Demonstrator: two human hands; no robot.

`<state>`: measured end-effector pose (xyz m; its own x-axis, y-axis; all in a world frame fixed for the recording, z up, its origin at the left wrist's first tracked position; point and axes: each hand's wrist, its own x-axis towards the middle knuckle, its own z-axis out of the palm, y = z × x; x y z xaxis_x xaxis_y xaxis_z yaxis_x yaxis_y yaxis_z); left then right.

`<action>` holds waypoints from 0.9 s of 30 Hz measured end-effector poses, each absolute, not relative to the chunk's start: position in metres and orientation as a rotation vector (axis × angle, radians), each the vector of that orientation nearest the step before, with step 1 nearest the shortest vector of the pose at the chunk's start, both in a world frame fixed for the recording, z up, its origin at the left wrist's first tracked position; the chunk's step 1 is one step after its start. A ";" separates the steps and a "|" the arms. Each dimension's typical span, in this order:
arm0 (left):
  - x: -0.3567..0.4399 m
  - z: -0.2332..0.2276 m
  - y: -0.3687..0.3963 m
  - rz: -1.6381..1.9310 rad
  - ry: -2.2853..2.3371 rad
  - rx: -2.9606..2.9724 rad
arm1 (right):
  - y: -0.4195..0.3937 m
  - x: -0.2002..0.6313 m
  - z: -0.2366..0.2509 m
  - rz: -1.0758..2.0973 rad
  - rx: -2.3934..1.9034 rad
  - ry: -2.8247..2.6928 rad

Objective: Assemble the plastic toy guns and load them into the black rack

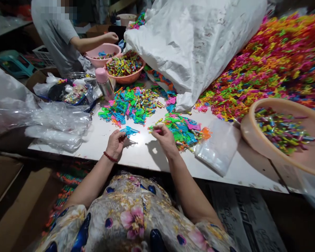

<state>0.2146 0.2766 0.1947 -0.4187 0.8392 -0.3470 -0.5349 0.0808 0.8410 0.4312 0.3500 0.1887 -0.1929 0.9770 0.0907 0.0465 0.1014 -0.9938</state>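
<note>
My left hand [116, 143], with a red bead bracelet at its wrist, is closed on a blue toy gun [130, 131] held just above the white table. The gun's barrel points right, toward my other hand. My right hand [166, 139] pinches a small yellow-and-pink piece [154, 131] between thumb and fingers; its exact kind is too small to tell. Beside that hand lies a pile of green, blue and pink toy guns [182, 127]. Farther back, more toy guns [130, 105] are heaped beside small shiny wrapped pieces [153, 99].
Clear plastic bags [217, 143] lie at the right, below a peach basin [248, 129] of small pieces. A large white sack [191, 42] leans behind. Loose plastic bags [60, 122], a pink-capped bottle [105, 84] and an orange bowl [126, 77] stand left. A co-worker [57, 42] reaches over a pink basin [94, 61].
</note>
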 end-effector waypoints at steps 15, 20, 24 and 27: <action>0.251 0.201 0.240 1.371 1.190 0.506 | 0.266 0.432 0.191 1.444 -0.951 -1.521; 0.252 0.211 0.235 1.271 1.220 0.487 | 0.253 0.432 0.199 1.182 -0.858 -1.787; 0.252 0.218 0.233 1.071 1.173 0.435 | 0.247 0.434 0.201 1.240 -0.890 -1.742; 0.251 0.219 0.233 0.979 1.121 0.391 | 0.247 0.436 0.198 1.233 -0.888 -1.739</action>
<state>0.2510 0.2326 0.2194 0.0945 0.8148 -0.5720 -0.4563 0.5461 0.7026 0.4358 0.2471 0.1984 -0.4259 0.8792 0.2134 0.0900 0.2759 -0.9570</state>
